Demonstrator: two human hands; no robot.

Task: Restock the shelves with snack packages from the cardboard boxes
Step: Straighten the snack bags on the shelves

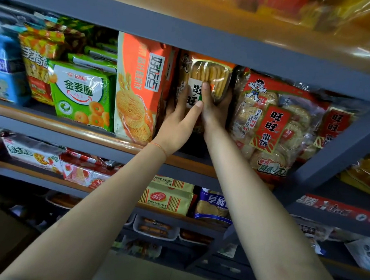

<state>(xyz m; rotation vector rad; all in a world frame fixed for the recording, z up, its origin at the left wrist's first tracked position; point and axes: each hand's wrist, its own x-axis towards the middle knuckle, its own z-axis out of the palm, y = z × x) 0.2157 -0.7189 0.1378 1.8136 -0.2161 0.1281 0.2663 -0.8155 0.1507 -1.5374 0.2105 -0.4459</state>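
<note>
Right now we have both hands up on one cracker pack [207,76], a glossy clear bag with stacked pale crackers showing through its top and a white label with black characters on its front. It stands upright on the second shelf [51,118] from the top in view, squeezed between the tall orange biscuit bag [139,87] on its left and the red rice cracker bag [271,125] on its right. Our left hand [179,117] grips the pack's left edge, with the thumb lying across the label and the fingers tucked out of sight behind. Our right hand [214,107] holds the right side, thumb pressed to the front, fingers curled round the far edge. A thin orange string [158,148] circles the left wrist.

We count four shelf levels, each a grey metal frame with a wooden front lip. On our shelf, left of the orange bag, sits one green bag [83,94] printed with ring biscuits, then an orange and yellow bag [39,66], then a blue pack [4,70]. A second red bag [336,127] shows past the first. One level down lie a pale yellow cracker pack [167,198], a blue and white pack [212,204] and crinkled strawberry wafer bags [80,174]. Lower still, white plastic trays [154,229] hold brown snacks; we cannot tell how many.
</note>
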